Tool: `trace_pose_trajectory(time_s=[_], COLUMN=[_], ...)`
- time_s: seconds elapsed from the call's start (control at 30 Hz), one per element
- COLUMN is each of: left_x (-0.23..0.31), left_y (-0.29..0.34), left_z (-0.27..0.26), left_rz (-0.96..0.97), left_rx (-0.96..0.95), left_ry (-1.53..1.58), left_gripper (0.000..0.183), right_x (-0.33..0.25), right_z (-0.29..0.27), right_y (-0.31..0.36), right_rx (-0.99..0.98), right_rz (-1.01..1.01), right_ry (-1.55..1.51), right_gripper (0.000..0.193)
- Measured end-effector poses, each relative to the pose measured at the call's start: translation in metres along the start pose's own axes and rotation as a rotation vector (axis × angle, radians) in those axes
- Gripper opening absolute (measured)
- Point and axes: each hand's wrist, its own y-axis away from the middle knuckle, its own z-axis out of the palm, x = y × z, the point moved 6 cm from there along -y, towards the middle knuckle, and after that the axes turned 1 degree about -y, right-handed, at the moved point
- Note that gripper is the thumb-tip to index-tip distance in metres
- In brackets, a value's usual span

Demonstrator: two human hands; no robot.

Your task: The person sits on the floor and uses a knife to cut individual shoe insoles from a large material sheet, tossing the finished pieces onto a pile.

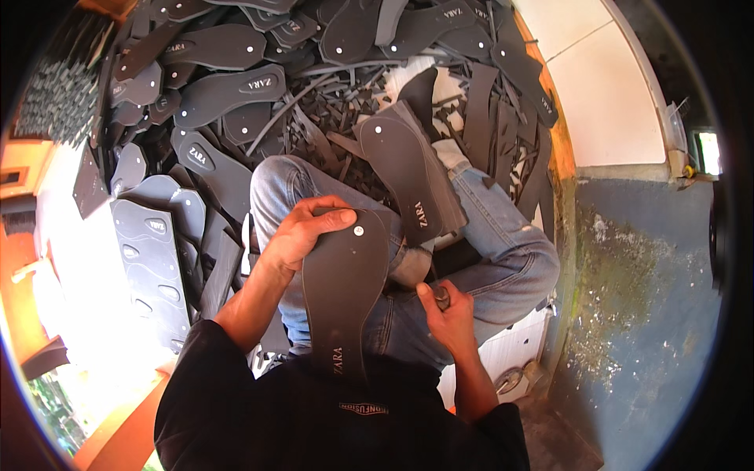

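My left hand (pixel 302 231) grips the toe end of a dark rubber sandal sole (pixel 343 294) with a small pale dot near its top. The sole lies lengthwise over my lap, its heel toward my chest. My right hand (pixel 448 310) is closed around a small dark tool handle (pixel 442 297) just right of the sole; its working end is hidden. A stack of similar soles (pixel 408 177) rests on my right knee, over my blue jeans (pixel 503 251).
Several loose dark soles (pixel 228 90) and cut rubber strips (pixel 330 118) are heaped ahead and to the left. Punched-out rubber sheets (pixel 149 251) lean at my left. A blue stained wall (pixel 644 314) and an orange ledge (pixel 559 149) stand at the right.
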Motion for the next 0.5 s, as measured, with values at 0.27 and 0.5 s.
trace_pose_trajectory(time_s=[0.27, 0.5], left_x=[-0.006, -0.007], left_y=[0.009, 0.011], left_z=[0.006, 0.021], left_rz=[-0.065, -0.074], left_rx=[-0.004, -0.022], left_ry=[-0.009, -0.166], left_gripper=[0.025, 0.03], right_x=[-0.011, -0.007], right_z=[0.024, 0.029], right_y=[-0.008, -0.015], right_rx=[0.012, 0.01], right_rz=[-0.046, -0.104], right_ry=[-0.009, 0.039], right_gripper=[0.042, 0.036])
